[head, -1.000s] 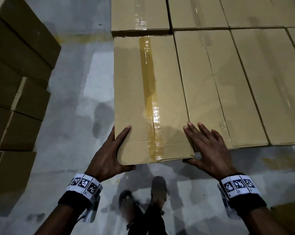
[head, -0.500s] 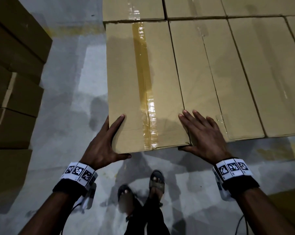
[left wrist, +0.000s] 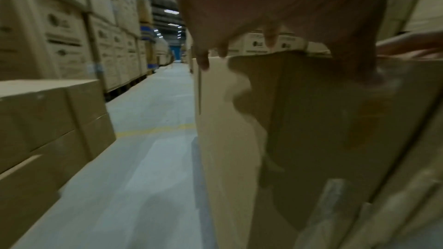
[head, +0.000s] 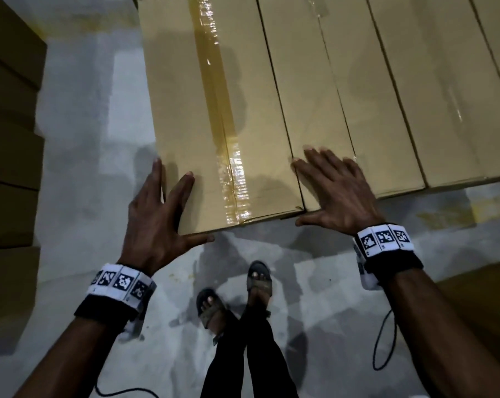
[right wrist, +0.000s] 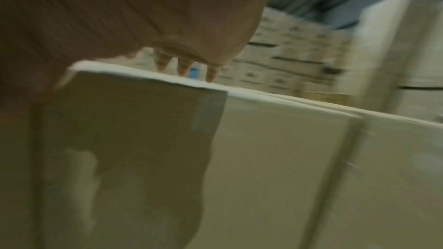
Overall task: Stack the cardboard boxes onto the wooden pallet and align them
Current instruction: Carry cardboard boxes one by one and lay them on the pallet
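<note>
**Two open hands at the near end of a taped box**

The left hand [head: 156,222] lies spread on the near left corner of the taped cardboard box [head: 214,110], thumb under its front edge. The right hand [head: 337,193] lies flat, fingers straight, across the seam to the neighbouring box [head: 314,96]. Both boxes sit in an even top row. Below is a grey concrete floor [head: 85,139]; more cartons [head: 10,139] stand left, and warehouse stacks [left wrist: 72,26] line the aisle.

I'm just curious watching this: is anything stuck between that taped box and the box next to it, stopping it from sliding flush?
Nothing visible does. The taped box lies directly beside the neighbouring box, only a thin seam between. The left hand wraps its near left corner; the right hand rests flat across the seam.
</note>
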A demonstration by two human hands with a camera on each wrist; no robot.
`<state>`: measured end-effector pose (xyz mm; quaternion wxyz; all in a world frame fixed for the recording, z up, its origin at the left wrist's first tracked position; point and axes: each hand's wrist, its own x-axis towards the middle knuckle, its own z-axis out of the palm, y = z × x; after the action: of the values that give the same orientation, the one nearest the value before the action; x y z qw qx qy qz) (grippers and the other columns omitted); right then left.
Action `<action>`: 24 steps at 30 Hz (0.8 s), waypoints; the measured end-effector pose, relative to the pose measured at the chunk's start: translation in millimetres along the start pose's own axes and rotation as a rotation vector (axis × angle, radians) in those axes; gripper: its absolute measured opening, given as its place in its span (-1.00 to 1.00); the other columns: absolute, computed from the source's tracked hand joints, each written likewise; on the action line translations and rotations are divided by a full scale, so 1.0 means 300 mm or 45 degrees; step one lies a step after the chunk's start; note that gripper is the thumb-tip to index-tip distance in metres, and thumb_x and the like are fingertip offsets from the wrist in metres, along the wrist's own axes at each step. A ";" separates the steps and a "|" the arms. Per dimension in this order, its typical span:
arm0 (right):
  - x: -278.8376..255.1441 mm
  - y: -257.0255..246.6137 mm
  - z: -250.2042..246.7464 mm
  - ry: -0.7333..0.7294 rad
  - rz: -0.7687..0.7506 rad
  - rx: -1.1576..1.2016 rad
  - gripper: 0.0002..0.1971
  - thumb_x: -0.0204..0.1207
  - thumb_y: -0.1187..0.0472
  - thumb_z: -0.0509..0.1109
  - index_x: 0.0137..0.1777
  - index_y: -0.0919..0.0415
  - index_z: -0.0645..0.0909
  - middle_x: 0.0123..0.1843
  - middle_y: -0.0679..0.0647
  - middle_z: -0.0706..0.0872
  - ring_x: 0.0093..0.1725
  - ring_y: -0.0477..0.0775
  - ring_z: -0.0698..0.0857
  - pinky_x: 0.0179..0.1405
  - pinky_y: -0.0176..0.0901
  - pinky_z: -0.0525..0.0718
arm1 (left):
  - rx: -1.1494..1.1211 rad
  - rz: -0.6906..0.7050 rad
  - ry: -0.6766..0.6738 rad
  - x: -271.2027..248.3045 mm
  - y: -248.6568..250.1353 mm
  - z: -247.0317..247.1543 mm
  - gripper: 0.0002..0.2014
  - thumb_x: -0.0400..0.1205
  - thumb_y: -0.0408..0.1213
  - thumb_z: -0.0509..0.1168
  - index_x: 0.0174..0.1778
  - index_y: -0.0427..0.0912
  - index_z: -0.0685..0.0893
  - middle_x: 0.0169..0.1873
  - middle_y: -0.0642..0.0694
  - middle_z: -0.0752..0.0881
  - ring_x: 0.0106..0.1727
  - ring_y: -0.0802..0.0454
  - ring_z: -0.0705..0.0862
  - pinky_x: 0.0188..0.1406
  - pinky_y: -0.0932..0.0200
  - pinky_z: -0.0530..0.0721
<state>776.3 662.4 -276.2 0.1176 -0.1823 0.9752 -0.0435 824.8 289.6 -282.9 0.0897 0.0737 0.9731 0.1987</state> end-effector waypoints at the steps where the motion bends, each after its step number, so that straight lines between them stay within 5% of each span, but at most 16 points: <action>1: -0.022 0.015 -0.001 0.110 0.060 0.060 0.26 0.22 -0.57 0.53 0.83 -0.17 0.00 0.87 -0.04 0.00 0.83 0.13 0.06 0.73 0.32 0.16 | 0.067 0.053 0.056 -0.013 0.030 -0.003 0.22 0.26 0.57 0.49 0.79 0.09 0.26 0.84 -0.17 -0.12 0.80 -0.34 0.13 0.61 -0.50 0.34; 5: -0.191 0.023 0.068 0.842 0.423 0.700 -0.13 0.52 -0.16 0.62 0.74 0.13 0.36 0.77 0.11 0.35 0.74 0.15 0.35 0.67 0.14 0.41 | 0.171 0.380 0.072 -0.002 0.200 0.054 -0.03 0.54 0.52 0.25 0.81 0.07 0.26 0.84 -0.16 -0.01 0.84 -0.20 0.02 0.72 -0.38 0.14; 8: -0.239 -0.019 0.147 1.212 1.104 1.253 -0.26 0.58 -0.21 0.51 0.69 0.06 0.42 0.68 0.03 0.49 0.62 0.02 0.51 0.55 0.14 0.58 | 0.198 0.434 -0.010 0.073 0.305 0.137 -0.11 0.64 0.42 0.24 0.83 0.12 0.15 0.85 -0.14 -0.05 0.84 -0.20 -0.01 0.73 -0.35 0.09; 11: -0.217 0.008 0.191 1.082 1.637 1.859 -0.07 0.41 -0.45 0.40 0.73 -0.07 0.30 0.74 -0.01 0.37 0.66 0.11 0.43 0.48 0.24 0.57 | 0.221 0.419 -0.041 0.148 0.404 0.195 -0.14 0.66 0.37 0.21 0.84 0.13 0.11 0.84 -0.15 -0.04 0.84 -0.22 -0.01 0.71 -0.38 0.09; 15: -0.163 0.065 0.190 0.854 1.627 2.710 -0.27 0.63 -0.44 0.19 0.75 -0.21 0.23 0.79 0.02 0.23 0.71 0.31 0.30 0.43 0.66 0.45 | 0.299 0.404 -0.080 0.239 0.488 0.244 -0.10 0.65 0.50 0.06 0.84 0.09 0.07 0.84 -0.18 -0.01 0.83 -0.29 0.02 0.70 -0.50 0.09; 19: -0.106 0.129 0.175 0.720 1.507 2.854 -0.02 0.43 -0.67 0.13 0.79 -0.20 0.19 0.80 0.09 0.27 0.71 0.42 0.31 0.36 0.83 0.36 | 0.357 0.457 -0.073 0.267 0.495 0.270 -0.02 0.60 0.60 -0.01 0.84 0.07 0.07 0.84 -0.19 -0.01 0.83 -0.31 0.01 0.69 -0.53 0.04; 24: -0.095 0.164 0.191 0.545 1.488 2.750 0.13 0.21 -0.73 0.27 0.76 -0.17 0.29 0.72 0.19 0.41 0.60 0.42 0.45 0.11 0.66 0.65 | 0.379 0.453 -0.073 0.267 0.494 0.278 0.00 0.64 0.57 -0.02 0.86 -0.01 -0.02 0.84 -0.18 -0.07 0.83 -0.30 -0.04 0.70 -0.53 0.01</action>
<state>799.3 716.0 -331.8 0.0480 0.4788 0.3754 -0.7922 779.8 470.1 -310.7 0.0689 0.2621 0.9605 0.0635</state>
